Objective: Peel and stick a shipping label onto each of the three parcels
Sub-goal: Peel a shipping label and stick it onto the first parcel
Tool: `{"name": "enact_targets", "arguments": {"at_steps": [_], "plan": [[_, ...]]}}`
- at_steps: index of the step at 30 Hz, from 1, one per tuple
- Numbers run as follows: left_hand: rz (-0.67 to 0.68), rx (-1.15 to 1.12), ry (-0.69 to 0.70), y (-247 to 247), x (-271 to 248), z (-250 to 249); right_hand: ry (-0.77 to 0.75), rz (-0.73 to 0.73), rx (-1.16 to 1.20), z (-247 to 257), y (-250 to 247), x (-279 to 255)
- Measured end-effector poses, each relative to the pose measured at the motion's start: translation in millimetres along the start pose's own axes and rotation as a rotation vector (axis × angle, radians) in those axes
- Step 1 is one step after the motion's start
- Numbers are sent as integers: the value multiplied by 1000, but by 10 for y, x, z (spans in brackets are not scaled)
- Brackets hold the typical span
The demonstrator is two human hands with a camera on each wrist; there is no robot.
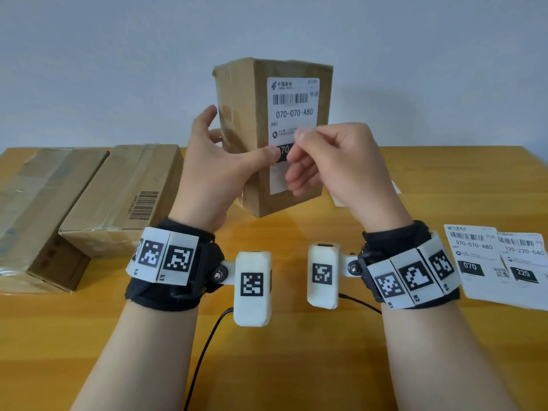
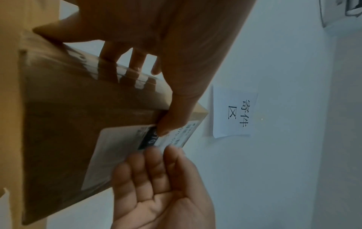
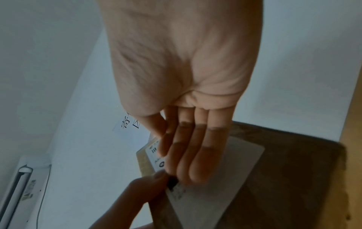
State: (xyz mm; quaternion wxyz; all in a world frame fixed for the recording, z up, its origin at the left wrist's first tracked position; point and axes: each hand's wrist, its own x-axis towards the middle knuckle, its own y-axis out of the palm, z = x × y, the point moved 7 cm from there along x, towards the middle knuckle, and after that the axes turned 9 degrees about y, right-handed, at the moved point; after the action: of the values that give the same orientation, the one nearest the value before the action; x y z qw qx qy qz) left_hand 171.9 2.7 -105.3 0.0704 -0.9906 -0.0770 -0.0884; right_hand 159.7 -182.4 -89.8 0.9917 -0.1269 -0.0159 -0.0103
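Observation:
A tall cardboard parcel (image 1: 246,114) is held upright above the table by my left hand (image 1: 255,160), fingers behind it and thumb on the front. A white shipping label (image 1: 293,111) reading 070-070-A80 lies on the parcel's front face. My left thumb (image 2: 176,117) presses on the label's black patch. My right hand (image 1: 299,161) lies against the lower half of the label, its fingers (image 3: 192,155) straight and flat on the label (image 3: 225,178). In the left wrist view the right hand (image 2: 156,186) shows an open palm beside the parcel (image 2: 78,116).
Two more cardboard parcels (image 1: 38,209) (image 1: 124,197) lie flat at the left of the wooden table (image 1: 296,366). Two label sheets (image 1: 474,256) (image 1: 522,259) lie at the right. A white paper scrap (image 1: 396,188) shows behind my right hand. A sign (image 2: 235,111) hangs on the wall.

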Motion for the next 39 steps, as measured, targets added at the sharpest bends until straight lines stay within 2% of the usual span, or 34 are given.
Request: {"name": "enact_targets", "arguments": {"at_steps": [4, 11, 19, 25, 30, 32, 35, 39], "plan": [[89, -27, -16, 101, -19, 4, -99, -68, 121, 71, -53, -15], [121, -193, -85, 117, -52, -8, -89, -51, 179, 84, -20, -32], [54, -125, -51, 108, -50, 21, -23, 46, 98, 16, 48, -1], [-59, -223, -4, -50, 15, 21, 67, 146, -2, -137, 180, 47], [-35, -237, -18, -45, 40, 59, 63, 183, -93, -138, 196, 38], [-16, -237, -24, -13, 35, 61, -17, 106, -36, -71, 102, 43], [22, -246, -41, 33, 36, 75, -127, -43, 172, 25, -58, 39], [59, -307, -72, 91, 9, 67, -110, -66, 425, 45, -82, 32]]}}
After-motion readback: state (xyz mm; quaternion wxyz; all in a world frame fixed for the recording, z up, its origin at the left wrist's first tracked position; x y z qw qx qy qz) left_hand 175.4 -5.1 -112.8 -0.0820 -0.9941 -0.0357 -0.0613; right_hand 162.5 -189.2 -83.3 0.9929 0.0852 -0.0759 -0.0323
